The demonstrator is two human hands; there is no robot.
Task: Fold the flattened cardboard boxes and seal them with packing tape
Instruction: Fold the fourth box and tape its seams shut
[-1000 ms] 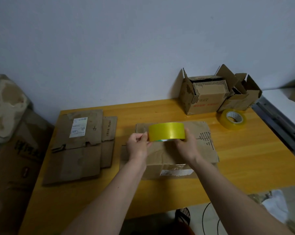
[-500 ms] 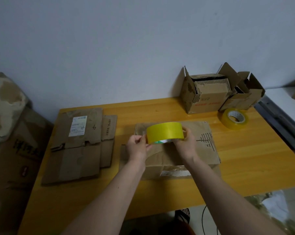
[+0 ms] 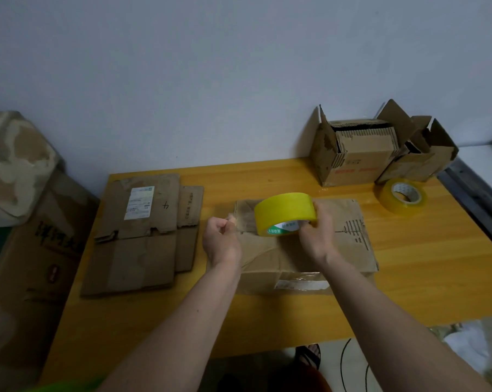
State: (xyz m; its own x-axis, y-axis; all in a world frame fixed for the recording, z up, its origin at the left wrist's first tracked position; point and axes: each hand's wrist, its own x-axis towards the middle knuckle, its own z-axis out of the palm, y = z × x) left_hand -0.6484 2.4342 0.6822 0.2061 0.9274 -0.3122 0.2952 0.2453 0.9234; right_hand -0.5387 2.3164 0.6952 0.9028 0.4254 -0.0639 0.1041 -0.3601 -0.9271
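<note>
Nearest the camera, two bare forearms reach in from the bottom edge, cut off below the elbow. Under the table, a dark sandal and a loop of black cable show on the floor, partly hidden by the right forearm.

The left hand hovers with its fingers curled and thumb and forefinger pressed together; they seem to pinch the clear end of the tape, though no strip can be made out between the pinch and the roll. Just right of that pinch, the right hand grips the yellow tape roll, fingers wrapped over its far side and thumb at the core, so most of the label ring is covered.

Beneath both hands lies the folded cardboard box, its near face bearing a white label partly under old clear tape. Its top seam is hidden by the hands and roll.

Left of the left fingers, well apart, a stack of flattened boxes lies on the table. Farther left, a large carton is cut off by the frame.

Beyond the right fingers, a second tape roll lies flat, and behind it two open boxes stand against the wall.
</note>
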